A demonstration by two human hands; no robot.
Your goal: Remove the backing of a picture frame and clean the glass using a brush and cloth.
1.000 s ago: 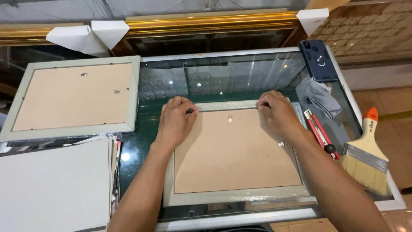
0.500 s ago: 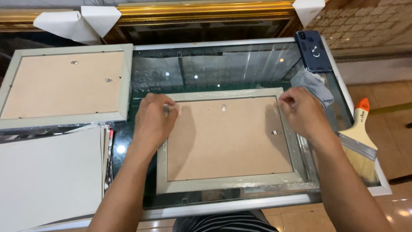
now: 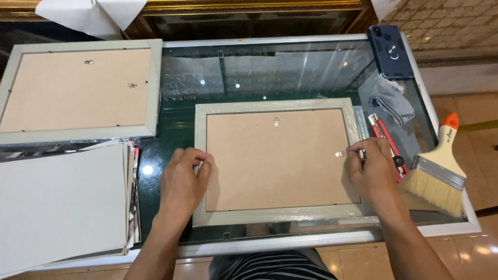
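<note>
Where brown fibreboard meets grey rim, both hands pinch the rectangular frame.

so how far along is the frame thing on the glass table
Done, by the look of it: a second frame lies face down at far left with its backing board in. In hand: the left hand and right hand press at the side edges of the middle frame, whose brown backing board already sits inside. Left: it lies face down, and the brush and cutter lie unused.
</note>
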